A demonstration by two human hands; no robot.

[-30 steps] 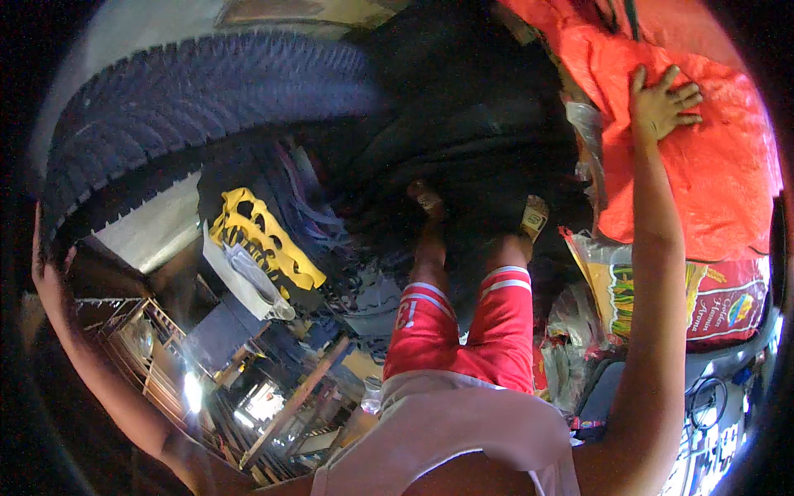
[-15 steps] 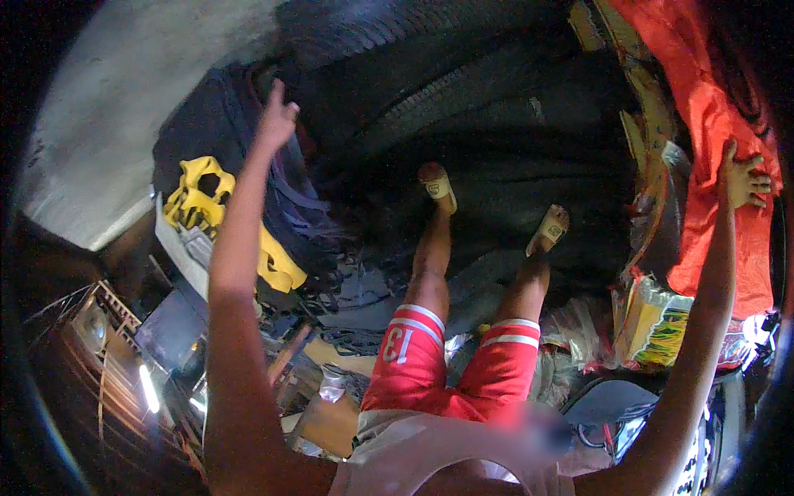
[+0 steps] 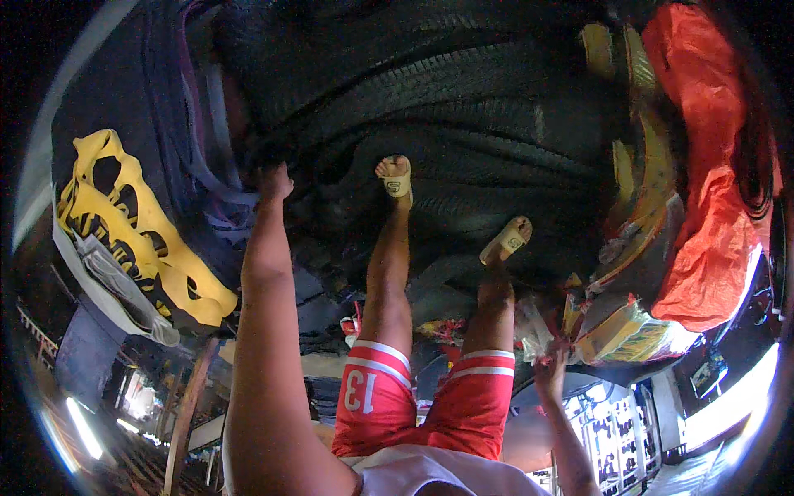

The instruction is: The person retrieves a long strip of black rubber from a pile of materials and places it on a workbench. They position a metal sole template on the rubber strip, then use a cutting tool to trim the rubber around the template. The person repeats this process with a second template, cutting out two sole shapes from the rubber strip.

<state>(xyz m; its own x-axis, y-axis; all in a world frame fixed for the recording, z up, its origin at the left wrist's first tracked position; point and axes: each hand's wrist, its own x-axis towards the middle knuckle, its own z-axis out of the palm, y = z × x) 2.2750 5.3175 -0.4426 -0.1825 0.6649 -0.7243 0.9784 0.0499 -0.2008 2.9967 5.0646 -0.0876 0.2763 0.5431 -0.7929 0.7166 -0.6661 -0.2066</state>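
My left hand (image 3: 277, 180) reaches forward to the dark, ridged, tread-like black material (image 3: 463, 107) beside my foot. Shadow hides its fingertips, and I cannot make out whether they hold anything. My right hand (image 3: 552, 376) is low on the right, beside a crumpled clear plastic bag (image 3: 536, 331). Its fingers point upward but are too small and unclear to show a grip. My feet, in pale slide sandals (image 3: 398, 184), rest on the black material.
A yellow sheet with cut-out holes (image 3: 165, 264) lies at left over a grey one (image 3: 124, 289). Purple-blue strips (image 3: 194, 149) hang near it. A red-orange sheet (image 3: 703, 248) and a yellow-green package (image 3: 637, 335) are at right. A blurred person's head (image 3: 528, 436) shows near the lower edge.
My left hand has come lower from its pointing pose. My right hand has left the red-orange sheet and dropped down and inward. The view has shifted, moving the yellow sheet leftward.
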